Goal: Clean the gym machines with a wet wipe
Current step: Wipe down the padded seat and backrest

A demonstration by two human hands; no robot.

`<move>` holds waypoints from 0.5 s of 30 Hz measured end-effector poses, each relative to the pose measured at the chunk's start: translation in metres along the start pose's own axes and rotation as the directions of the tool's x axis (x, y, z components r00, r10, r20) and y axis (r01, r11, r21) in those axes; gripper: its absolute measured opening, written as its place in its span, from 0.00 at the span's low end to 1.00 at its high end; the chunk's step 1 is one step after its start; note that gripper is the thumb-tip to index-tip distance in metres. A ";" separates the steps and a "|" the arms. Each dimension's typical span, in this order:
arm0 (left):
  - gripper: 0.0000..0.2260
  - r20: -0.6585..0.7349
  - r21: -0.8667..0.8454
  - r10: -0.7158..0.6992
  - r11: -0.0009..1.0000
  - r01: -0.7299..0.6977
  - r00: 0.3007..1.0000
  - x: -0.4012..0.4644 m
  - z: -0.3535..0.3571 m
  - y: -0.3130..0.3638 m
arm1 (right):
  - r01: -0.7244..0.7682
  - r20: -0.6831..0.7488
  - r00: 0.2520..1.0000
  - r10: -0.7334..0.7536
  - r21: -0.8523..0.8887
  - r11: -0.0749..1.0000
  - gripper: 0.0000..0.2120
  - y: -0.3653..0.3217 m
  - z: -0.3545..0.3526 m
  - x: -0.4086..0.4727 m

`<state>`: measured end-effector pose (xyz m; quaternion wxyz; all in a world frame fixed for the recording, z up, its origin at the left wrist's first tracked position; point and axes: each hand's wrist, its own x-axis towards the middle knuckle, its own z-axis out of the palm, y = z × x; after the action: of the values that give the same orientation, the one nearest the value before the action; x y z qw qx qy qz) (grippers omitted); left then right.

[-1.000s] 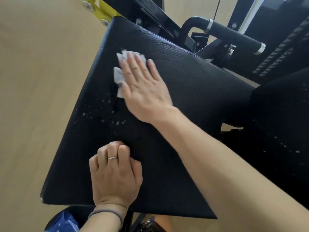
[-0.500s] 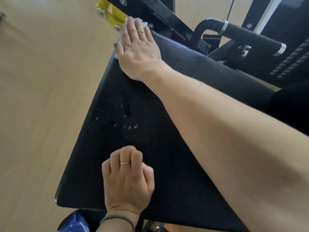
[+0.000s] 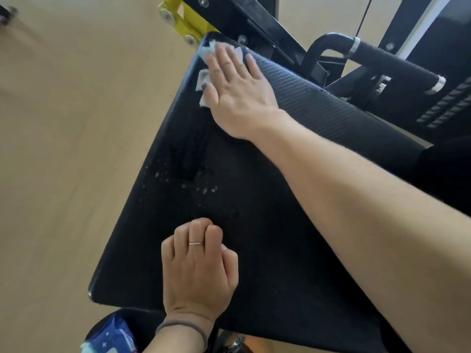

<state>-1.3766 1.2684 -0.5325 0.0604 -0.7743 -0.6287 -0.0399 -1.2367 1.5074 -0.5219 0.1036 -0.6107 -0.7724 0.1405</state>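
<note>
Pale tan wooden floor fills the left side of the view. Over it, a broad black textured seat pad of the gym machine, roughly trapezoid, narrowing toward the far end. Behind the pad: black steel frame, a yellow metal bracket with round bolts just beside the pad's far corner, and a black padded handle bar with silver end collars to the right.

Right forearm crosses the pad diagonally from lower right. Right hand lies flat, fingers straight and spread, palm down — pressing a crumpled white wet wipe against the pad's far left corner. Wipe shows past the fingertips and beside the thumb; the rest is hidden under the palm.

Left hand rests on the pad's near part, knuckles up, fingers curled under into a loose fist; nothing seen in it. A thin ring on one finger, a grey hair band round the wrist.

Mid-pad, between the two hands, small pale specks or droplets — which, cannot tell.

Below the pad's near edge, a blue packet with white marks, partly cut off.
</note>
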 end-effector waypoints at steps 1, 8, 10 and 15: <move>0.05 -0.001 -0.010 -0.001 1.000 0.001 1.000 0.000 0.000 0.000 | -0.071 0.014 0.997 0.071 0.020 0.997 0.30 0.009 -0.004 0.011; 0.03 -0.002 -0.038 -0.008 0.999 0.008 1.000 0.001 0.000 0.000 | 0.163 0.069 0.985 -0.158 -0.076 0.984 0.30 -0.054 0.001 0.013; 0.04 -0.011 -0.038 -0.008 0.999 0.008 1.000 0.000 0.002 0.000 | 0.083 0.056 0.995 -0.078 -0.095 0.992 0.31 -0.043 -0.007 0.032; 0.04 -0.013 -0.037 0.002 0.999 -0.002 1.000 0.000 0.002 0.000 | -0.144 0.030 0.989 0.143 0.034 0.989 0.31 0.000 -0.013 0.041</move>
<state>-1.3770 1.2687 -0.5346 0.0501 -0.7756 -0.6267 -0.0564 -1.2415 1.5485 -0.5099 0.0935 -0.6607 -0.7251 0.1701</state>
